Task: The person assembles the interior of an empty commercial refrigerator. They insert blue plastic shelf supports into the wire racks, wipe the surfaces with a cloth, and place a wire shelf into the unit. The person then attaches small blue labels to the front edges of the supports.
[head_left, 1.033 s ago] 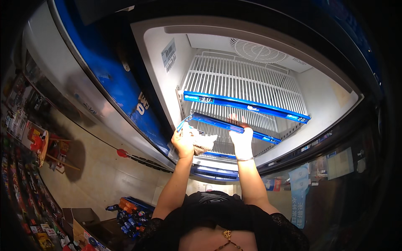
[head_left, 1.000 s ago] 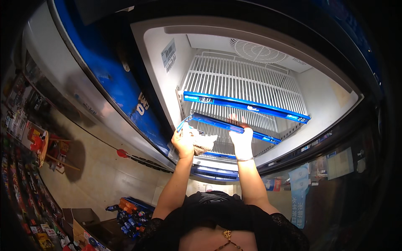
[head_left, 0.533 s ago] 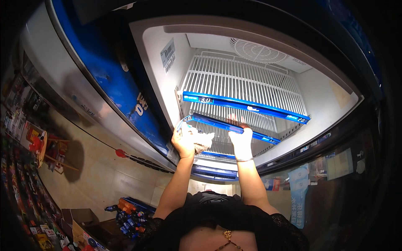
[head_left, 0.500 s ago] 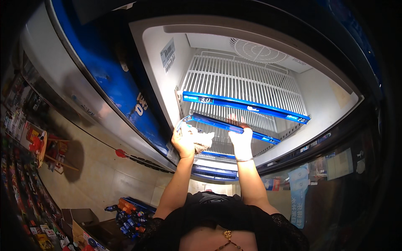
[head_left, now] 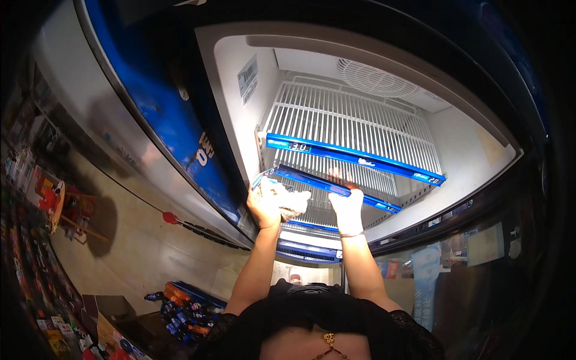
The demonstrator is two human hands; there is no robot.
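A display fridge stands open in front of me, with white wire shelves (head_left: 354, 114) inside. My left hand (head_left: 263, 207) is closed at the left end of a lower blue shelf-edge strip (head_left: 309, 180), and a crumpled pale cloth (head_left: 291, 201) is bunched in it. Farther right along the same strip, my right hand (head_left: 348, 209) grips the front edge, thumb in front and fingers reaching behind it. Above both hands, another blue strip (head_left: 351, 158) fronts the upper shelf. Strong light washes out parts of both hands, so the left fingertips are hard to make out.
The blue-covered fridge door (head_left: 162, 114) swings out at left. A glass door (head_left: 462, 282) is on the right. Bottles (head_left: 186, 312) and a cardboard box (head_left: 111, 318) sit on the floor at lower left, near a wooden stool (head_left: 84, 213) and stocked shelves (head_left: 36, 264).
The view has shifted slightly, so the fridge appears a little farther right. Both hands keep nearly the same hold on the lower strip, and the cloth stays in my left hand.
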